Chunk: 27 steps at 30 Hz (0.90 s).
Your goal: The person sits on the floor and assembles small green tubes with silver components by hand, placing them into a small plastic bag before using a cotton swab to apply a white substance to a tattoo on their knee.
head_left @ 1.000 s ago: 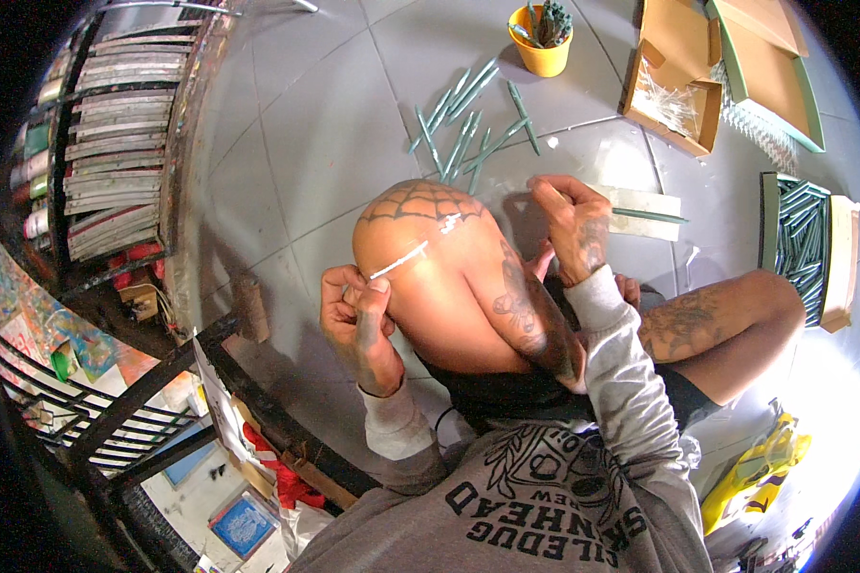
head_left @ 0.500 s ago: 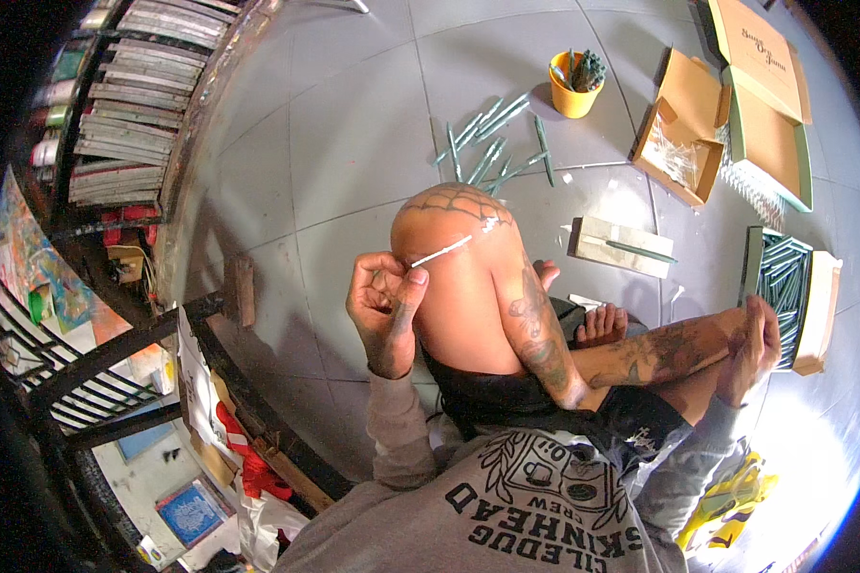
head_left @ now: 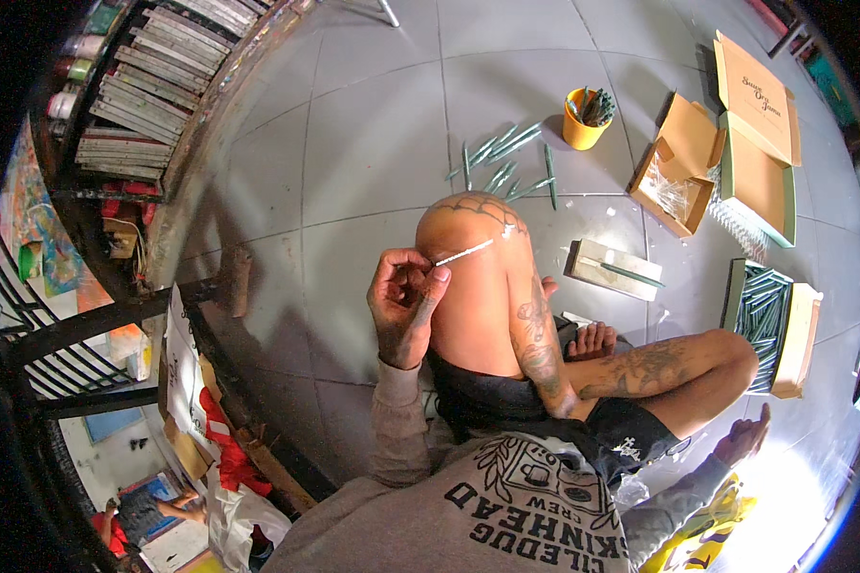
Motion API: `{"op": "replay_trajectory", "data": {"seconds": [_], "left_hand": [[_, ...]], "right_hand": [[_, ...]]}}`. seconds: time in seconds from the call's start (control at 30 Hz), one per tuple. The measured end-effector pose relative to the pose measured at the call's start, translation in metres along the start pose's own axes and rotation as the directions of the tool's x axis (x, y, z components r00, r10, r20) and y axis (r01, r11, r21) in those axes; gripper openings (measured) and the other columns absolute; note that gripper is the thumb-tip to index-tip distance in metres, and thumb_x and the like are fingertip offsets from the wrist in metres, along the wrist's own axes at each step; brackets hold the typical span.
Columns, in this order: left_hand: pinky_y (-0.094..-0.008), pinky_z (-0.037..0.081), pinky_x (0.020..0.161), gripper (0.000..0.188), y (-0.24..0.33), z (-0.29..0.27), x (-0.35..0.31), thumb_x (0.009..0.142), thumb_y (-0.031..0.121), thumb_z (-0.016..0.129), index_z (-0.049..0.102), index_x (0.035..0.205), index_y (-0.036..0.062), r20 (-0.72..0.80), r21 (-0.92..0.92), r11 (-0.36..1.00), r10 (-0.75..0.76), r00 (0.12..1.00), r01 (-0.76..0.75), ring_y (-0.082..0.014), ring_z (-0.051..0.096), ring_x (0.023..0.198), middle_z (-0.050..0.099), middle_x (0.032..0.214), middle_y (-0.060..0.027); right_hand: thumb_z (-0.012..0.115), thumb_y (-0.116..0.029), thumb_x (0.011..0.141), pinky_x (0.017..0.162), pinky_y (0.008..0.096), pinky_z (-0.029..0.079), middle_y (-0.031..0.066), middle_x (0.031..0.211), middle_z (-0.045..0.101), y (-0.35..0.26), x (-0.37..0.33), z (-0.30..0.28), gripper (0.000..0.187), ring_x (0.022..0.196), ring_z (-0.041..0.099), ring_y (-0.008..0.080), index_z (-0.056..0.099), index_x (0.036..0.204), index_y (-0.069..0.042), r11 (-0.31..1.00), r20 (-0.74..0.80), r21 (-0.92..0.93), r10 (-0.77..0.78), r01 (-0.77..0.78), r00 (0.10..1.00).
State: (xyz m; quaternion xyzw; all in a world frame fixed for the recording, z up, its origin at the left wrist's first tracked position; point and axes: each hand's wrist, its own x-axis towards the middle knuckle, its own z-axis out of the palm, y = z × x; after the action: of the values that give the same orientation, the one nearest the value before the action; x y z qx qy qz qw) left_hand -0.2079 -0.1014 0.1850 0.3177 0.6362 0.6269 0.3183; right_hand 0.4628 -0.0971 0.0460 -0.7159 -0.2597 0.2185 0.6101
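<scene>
Head view: left hand (head_left: 406,304) is curled shut, thumb and forefinger pinching one end of a thin white paper stick (head_left: 465,252). The stick's far end lies across the raised, tattooed knee (head_left: 478,224).

Right hand (head_left: 747,437) is low at the right, behind the folded leg and near the grey tile floor (head_left: 373,143). Fingers look loosely spread with nothing in them, though the fisheye rim makes that hard to confirm.

Likely step: rolling or tightening the stick against the knee. To do it well:
- Keep the pinch at the very end.
- Press evenly so the stick doesn't kink.
- Keep it flat on the skin and roll in one direction.
- Bring the right hand up to steady the free end.

Finished-looking green sticks (head_left: 506,164) lie loose on the floor beyond the knee. More stand in the yellow cup (head_left: 583,122) and fill the open cardboard tray (head_left: 763,315) at the right.
</scene>
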Motion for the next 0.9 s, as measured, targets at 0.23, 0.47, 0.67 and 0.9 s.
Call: {"op": "replay_trajectory", "data": {"seconds": [0.23, 0.47, 0.67, 0.9], "left_hand": [[-0.0196, 0.029, 0.062, 0.021, -0.001, -0.007, -0.006, 0.090, 0.016, 0.073, 0.060, 0.102, 0.0050, -0.004, -0.021, 1.000, -0.004, 1.000, 0.004, -0.0028, 0.040, 0.069, 0.047, 0.077, 0.0063], [-0.0176, 0.024, 0.047, 0.020, 0.000, -0.004, -0.005, 0.091, 0.018, 0.068, 0.064, 0.103, 0.0022, 0.034, -0.121, 0.991, -0.046, 0.998, 0.050, -0.0015, 0.042, 0.060, 0.059, 0.082, 0.0005], [-0.0174, 0.022, 0.045, 0.015, 0.015, 0.000, -0.005, 0.092, 0.015, 0.067, 0.064, 0.098, 0.0013, 0.018, -0.193, 0.980, -0.050, 0.999, 0.053, -0.0007, 0.037, 0.055, 0.056, 0.076, 0.0008], [-0.0182, 0.023, 0.043, 0.014, 0.015, -0.006, -0.001, 0.091, 0.018, 0.066, 0.063, 0.092, 0.0042, 0.003, -0.223, 0.960, -0.171, 0.985, 0.167, -0.0013, 0.031, 0.049, 0.046, 0.065, 0.0044]], "right_hand": [[0.053, -0.017, 0.091, 0.042, 0.0239, 0.033, -0.0057, 0.060, 0.040, 0.097, -0.038, -0.029, 0.040, 0.046, 0.039, 0.0067, 0.063, 0.127, -0.002, 0.911, -0.039, 0.062, 0.409, -0.407, 0.912], [0.058, -0.019, 0.092, 0.058, 0.0283, 0.045, 0.0026, 0.078, 0.056, 0.160, -0.076, -0.039, 0.038, 0.066, 0.056, 0.0128, 0.065, 0.123, 0.001, 0.795, -0.158, 0.127, 0.606, -0.593, 0.780], [0.063, -0.021, 0.092, 0.071, 0.0320, 0.050, 0.0081, 0.093, 0.063, 0.176, -0.098, -0.040, 0.037, 0.081, 0.061, 0.0159, 0.065, 0.121, 0.003, 0.807, -0.141, 0.095, 0.591, -0.583, 0.795], [0.070, -0.022, 0.093, 0.085, 0.0362, 0.056, 0.0144, 0.111, 0.070, 0.128, -0.106, -0.018, 0.038, 0.098, 0.067, 0.0195, 0.066, 0.119, 0.006, 0.979, -0.014, -0.159, 0.129, -0.129, 0.992]]}}
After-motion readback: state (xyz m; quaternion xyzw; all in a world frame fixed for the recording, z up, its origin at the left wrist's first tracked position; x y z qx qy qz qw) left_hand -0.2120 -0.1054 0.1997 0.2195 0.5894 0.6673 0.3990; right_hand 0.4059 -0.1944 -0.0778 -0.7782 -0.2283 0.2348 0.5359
